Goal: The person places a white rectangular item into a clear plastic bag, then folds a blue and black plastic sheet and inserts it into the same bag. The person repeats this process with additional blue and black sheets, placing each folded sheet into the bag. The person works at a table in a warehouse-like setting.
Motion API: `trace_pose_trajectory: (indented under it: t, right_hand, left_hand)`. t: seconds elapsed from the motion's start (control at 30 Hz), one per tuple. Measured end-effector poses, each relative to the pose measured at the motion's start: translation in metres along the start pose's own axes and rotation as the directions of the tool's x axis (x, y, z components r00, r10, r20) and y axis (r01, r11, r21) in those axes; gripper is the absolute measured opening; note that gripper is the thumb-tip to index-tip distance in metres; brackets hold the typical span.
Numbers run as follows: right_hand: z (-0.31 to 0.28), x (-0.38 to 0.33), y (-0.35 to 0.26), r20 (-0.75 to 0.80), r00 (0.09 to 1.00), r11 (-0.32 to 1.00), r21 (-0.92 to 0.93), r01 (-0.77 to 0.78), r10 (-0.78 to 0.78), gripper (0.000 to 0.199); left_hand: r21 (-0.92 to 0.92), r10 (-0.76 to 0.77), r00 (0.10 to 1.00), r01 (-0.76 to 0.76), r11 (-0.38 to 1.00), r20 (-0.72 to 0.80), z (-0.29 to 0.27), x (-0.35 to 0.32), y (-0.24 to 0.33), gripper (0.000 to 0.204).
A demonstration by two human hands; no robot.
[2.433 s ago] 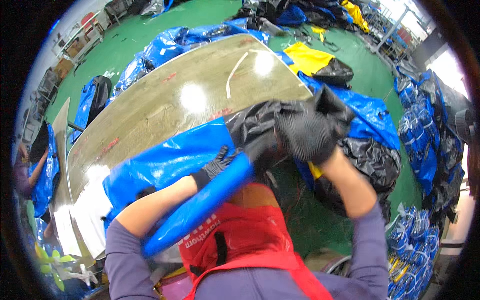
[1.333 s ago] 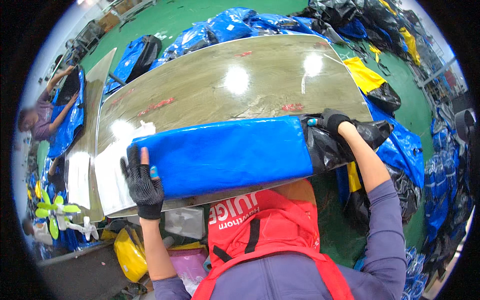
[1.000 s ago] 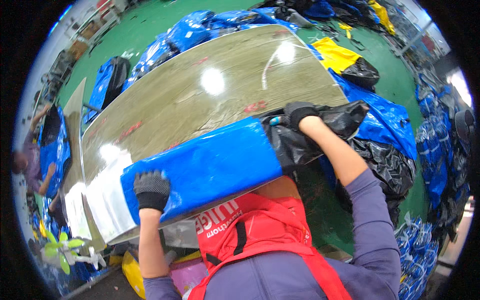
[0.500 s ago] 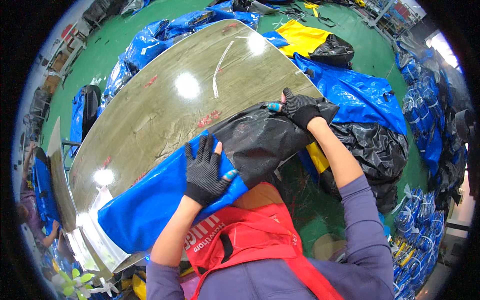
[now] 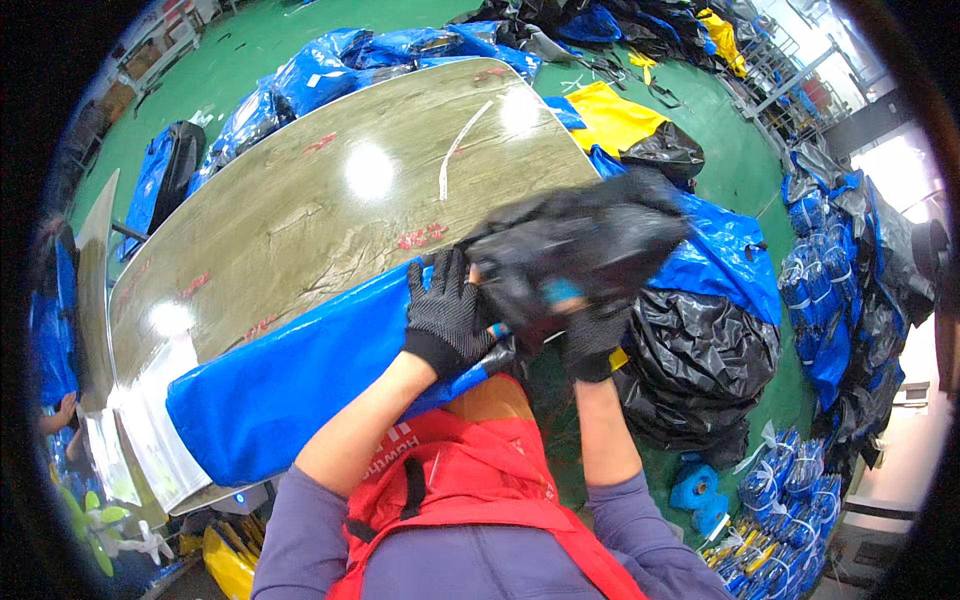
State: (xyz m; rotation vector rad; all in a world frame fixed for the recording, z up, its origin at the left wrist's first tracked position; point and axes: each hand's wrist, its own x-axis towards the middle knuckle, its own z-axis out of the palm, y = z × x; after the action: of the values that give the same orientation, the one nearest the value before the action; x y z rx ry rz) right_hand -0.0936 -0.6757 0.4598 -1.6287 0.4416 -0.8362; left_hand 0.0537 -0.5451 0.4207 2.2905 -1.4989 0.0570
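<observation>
A long blue plastic-wrapped roll lies along the near edge of the glossy brown table. Its right end is covered by a crumpled black plastic bag. My left hand, in a black glove, presses on the roll right where the black bag begins. My right hand, also gloved, grips the lower edge of the black bag at the roll's end. The bag is blurred.
Blue, black and yellow bags are piled on the green floor to the right and behind the table. Bundles of blue rolls lie at the lower right. Another person's hand shows at the far left.
My left hand slid along the roll from its left end to the black bag. The bag has been lifted and pulled around the roll's right end, and my right hand moved under it.
</observation>
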Motion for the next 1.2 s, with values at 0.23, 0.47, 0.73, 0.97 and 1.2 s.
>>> trace_pose_trajectory:
  t: [0.23, 0.47, 0.73, 0.97, 1.2]
  right_hand:
    - [0.119, -0.024, -0.047, 0.639, 0.761, 0.585, -0.578, 0.569, -0.109, 0.053]
    - [0.118, -0.037, -0.025, 0.856, 0.501, 0.596, -0.468, 0.653, 0.124, 0.108]
    - [0.122, 0.002, -0.005, 0.529, 0.841, 0.493, -0.765, 0.415, 0.113, 0.080]
    - [0.178, -0.034, -0.025, 0.885, 0.459, 0.482, -0.369, 0.794, -0.079, 0.080]
    - [0.250, -0.054, -0.014, 0.657, 0.750, 0.406, -0.665, 0.627, -0.082, 0.067]
  left_hand:
    - [-0.232, 0.208, 0.967, -0.171, 0.958, 0.148, -0.094, -0.080, -0.008, 0.077]
    - [0.032, -0.080, 0.963, 0.075, 0.997, 0.258, -0.118, -0.125, -0.081, 0.074]
    - [0.134, -0.142, 0.981, 0.124, 0.983, 0.135, -0.069, -0.141, -0.099, 0.067]
    - [0.209, -0.312, 0.923, 0.267, 0.941, 0.223, -0.130, -0.174, -0.132, 0.068]
    - [-0.112, -0.777, 0.400, 0.853, 0.509, -0.485, -0.143, -0.278, -0.190, 0.085]
